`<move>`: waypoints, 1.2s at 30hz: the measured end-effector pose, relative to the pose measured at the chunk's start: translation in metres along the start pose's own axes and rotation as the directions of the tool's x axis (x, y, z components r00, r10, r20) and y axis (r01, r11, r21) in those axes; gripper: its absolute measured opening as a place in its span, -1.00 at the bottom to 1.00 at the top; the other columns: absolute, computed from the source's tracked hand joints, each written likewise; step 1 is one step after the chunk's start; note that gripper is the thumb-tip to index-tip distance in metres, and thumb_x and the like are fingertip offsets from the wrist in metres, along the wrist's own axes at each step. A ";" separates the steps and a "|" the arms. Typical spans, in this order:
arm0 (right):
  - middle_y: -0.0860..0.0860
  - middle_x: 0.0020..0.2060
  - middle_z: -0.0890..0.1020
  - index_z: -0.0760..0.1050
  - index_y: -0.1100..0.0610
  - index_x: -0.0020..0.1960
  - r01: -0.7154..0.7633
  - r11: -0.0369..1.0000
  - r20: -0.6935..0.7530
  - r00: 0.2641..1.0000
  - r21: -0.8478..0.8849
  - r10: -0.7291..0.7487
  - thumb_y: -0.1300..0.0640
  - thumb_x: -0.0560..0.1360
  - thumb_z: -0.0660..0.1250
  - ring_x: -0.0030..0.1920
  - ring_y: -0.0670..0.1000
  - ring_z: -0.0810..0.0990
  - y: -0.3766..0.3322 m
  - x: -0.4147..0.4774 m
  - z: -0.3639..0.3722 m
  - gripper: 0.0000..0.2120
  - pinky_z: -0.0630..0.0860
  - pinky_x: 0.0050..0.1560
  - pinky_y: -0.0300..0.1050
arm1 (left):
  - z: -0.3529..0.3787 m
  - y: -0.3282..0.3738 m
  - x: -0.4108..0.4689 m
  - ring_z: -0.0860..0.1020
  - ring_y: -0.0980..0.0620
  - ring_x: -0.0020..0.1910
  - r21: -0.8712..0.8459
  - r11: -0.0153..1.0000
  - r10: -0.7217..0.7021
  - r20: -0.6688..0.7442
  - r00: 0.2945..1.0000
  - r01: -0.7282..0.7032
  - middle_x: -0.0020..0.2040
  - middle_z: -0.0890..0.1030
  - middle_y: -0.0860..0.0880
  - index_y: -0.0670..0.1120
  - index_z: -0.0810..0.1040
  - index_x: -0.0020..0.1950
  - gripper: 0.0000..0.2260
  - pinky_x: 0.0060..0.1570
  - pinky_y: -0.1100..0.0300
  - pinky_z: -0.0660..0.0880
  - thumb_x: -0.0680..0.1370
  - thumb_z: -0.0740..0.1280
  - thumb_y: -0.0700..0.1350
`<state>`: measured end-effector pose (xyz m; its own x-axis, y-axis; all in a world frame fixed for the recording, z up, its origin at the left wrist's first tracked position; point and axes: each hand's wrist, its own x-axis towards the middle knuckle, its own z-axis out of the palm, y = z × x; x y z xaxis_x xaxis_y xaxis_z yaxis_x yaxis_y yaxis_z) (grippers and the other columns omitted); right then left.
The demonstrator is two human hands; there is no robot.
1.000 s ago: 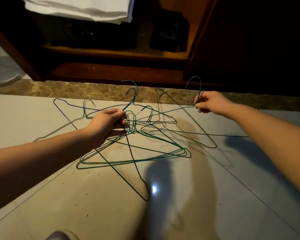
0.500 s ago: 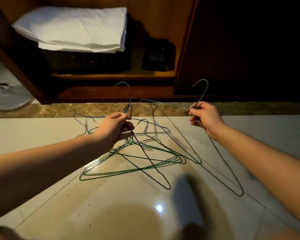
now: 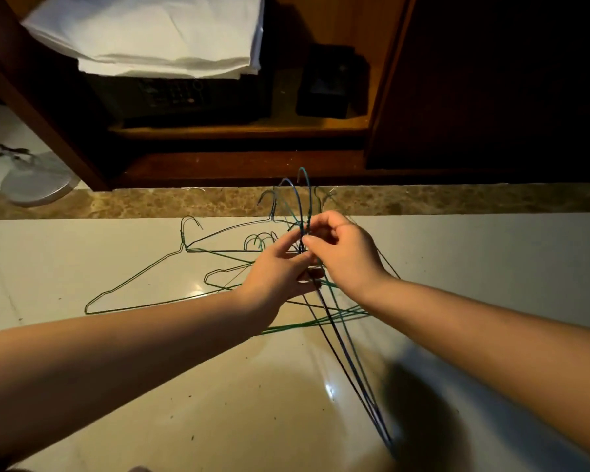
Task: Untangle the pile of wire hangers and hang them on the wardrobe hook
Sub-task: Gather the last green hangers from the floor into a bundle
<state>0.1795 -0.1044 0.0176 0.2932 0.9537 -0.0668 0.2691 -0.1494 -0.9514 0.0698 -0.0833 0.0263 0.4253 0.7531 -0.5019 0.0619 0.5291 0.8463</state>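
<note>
- Two bare hands met just above the middle of the view, over a pale tiled floor (image 3: 184, 403).
- The right hand (image 3: 346, 255) had a narrow grip: thumb and forefinger pinched the twisted necks of two raised hangers (image 3: 375, 415), one dark blue and one teal.
- The left hand (image 3: 276, 274) came in from 8 o'clock. Its fingers reached up along the same necks, its thumb pressed the wires from beneath, and its grip was closed on them too.
- The two hooks stood upright together toward 12 o'clock, and the two wire bodies ran down and away to 5 o'clock, clear of the floor.
- The pile of hangers (image 3: 252, 257) lay on the floor beneath and at 9 o'clock of the hands. It was green wire, crossed and overlapping, with three hooks nested side by side. The full count could not be told.
- One green hanger (image 3: 140, 273) lay flat at the 9 o'clock edge of the pile, its hook pointing to 12 o'clock.
- One brown stone sill (image 3: 150, 202) crossed the view behind the pile.
- At 12 o'clock stood the open wardrobe (image 3: 474, 97).
- On its shelf one stack of folded white cloth (image 3: 157, 32) rested on one dark safe (image 3: 178, 93) with a keypad, and one black box (image 3: 327, 83) sat beside them.
- At 10 o'clock one round white stand base (image 3: 36, 185) sat on the floor.
</note>
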 end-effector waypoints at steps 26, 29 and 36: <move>0.16 0.28 0.47 0.25 0.09 0.41 -0.151 0.581 0.165 0.875 -0.800 0.455 0.21 0.53 0.16 0.24 0.18 0.46 0.160 0.089 0.009 -0.56 0.41 0.19 -0.06 | -0.053 -0.016 0.033 0.55 -0.02 -0.19 0.094 0.995 -0.011 -0.176 0.984 0.028 -0.20 0.51 -0.07 -0.09 0.53 -0.08 -0.74 -0.01 0.04 0.54 0.56 0.15 -0.40; 0.19 0.24 0.47 0.29 0.17 0.36 -0.139 0.533 0.125 0.895 -0.834 0.429 0.32 0.52 0.12 0.22 0.20 0.47 0.168 0.079 0.014 -0.59 0.42 0.18 -0.03 | -0.057 -0.019 0.036 0.56 -0.02 -0.19 0.100 0.995 -0.008 -0.165 0.986 0.025 -0.21 0.52 -0.06 -0.09 0.53 -0.07 -0.75 -0.05 0.08 0.55 0.55 0.17 -0.40; 0.15 0.15 0.54 0.46 0.13 0.21 -0.148 0.445 0.056 0.908 -0.883 0.415 0.29 0.53 0.12 0.13 0.17 0.52 0.181 0.068 -0.006 -0.70 0.44 0.05 -0.11 | -0.062 -0.020 0.035 0.56 0.00 -0.08 0.089 0.996 0.013 -0.151 0.988 0.001 -0.04 0.53 -0.08 0.00 0.52 -0.02 -0.65 -0.11 0.20 0.56 0.46 0.27 -0.46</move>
<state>0.2532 -0.0684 -0.1573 0.3263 0.8186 -0.4727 0.8865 -0.4386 -0.1477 0.0278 -0.0436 -0.0194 0.2849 0.8101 -0.5124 0.1423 0.4929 0.8584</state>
